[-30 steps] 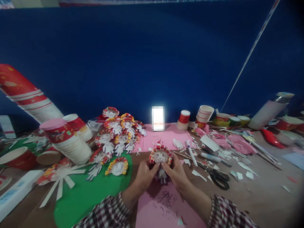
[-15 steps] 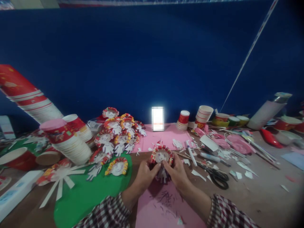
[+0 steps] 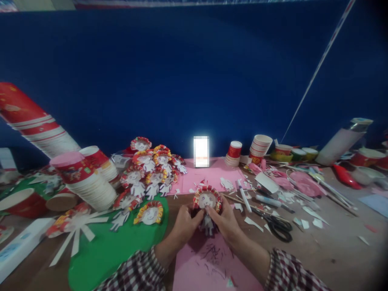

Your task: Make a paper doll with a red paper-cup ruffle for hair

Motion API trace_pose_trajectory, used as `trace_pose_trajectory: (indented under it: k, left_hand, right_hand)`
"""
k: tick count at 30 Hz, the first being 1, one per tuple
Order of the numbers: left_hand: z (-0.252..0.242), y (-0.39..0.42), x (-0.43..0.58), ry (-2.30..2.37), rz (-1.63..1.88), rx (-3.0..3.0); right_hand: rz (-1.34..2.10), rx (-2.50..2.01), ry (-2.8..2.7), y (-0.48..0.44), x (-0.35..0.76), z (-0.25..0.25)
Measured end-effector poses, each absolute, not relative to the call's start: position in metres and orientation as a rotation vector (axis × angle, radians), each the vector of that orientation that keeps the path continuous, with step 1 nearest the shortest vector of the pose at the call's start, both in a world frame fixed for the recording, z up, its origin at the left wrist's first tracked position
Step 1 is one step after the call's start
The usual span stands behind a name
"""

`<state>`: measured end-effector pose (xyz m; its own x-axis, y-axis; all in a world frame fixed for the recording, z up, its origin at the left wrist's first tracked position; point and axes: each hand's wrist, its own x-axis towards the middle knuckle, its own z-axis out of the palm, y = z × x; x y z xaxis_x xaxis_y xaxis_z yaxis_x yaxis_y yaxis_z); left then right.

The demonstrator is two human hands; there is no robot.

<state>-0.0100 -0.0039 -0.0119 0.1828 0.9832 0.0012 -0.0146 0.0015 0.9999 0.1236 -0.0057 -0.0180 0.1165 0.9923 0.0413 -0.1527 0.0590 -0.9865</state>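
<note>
Both hands meet at the table's middle around a small paper doll (image 3: 207,199) with a round face and a red and yellow curled rim. My left hand (image 3: 184,225) pinches its lower left side. My right hand (image 3: 224,223) pinches its lower right, thumb near the doll's white body. The doll stands upright over a pink sheet (image 3: 209,262) marked with dark scribbles and scraps.
A heap of finished dolls (image 3: 151,171) lies left of centre beside a green sheet (image 3: 103,250). Stacks of red paper cups (image 3: 85,180) fill the left. Scissors (image 3: 277,227), a pen (image 3: 244,196), scraps and bowls spread right. A bright phone (image 3: 201,151) leans on the blue wall.
The doll has shifted slightly right and up between my fingers; both hands keep their grip in nearly the same place.
</note>
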Motion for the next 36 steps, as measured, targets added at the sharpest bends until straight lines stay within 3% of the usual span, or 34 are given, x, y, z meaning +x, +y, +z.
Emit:
trace_pose_trajectory:
  k: [31, 36]
  left_hand:
    - [-0.0177, -0.0015, -0.0108, 1.073, 1.123, 1.283]
    - [-0.0193, -0.0007, -0.0114, 1.071, 1.131, 1.232]
  right_hand:
    - [1.121, -1.115, -1.058, -0.003, 0.1262, -0.0145]
    - [1.251, -1.044, -1.002, -0.0077, 0.1252, -0.0076]
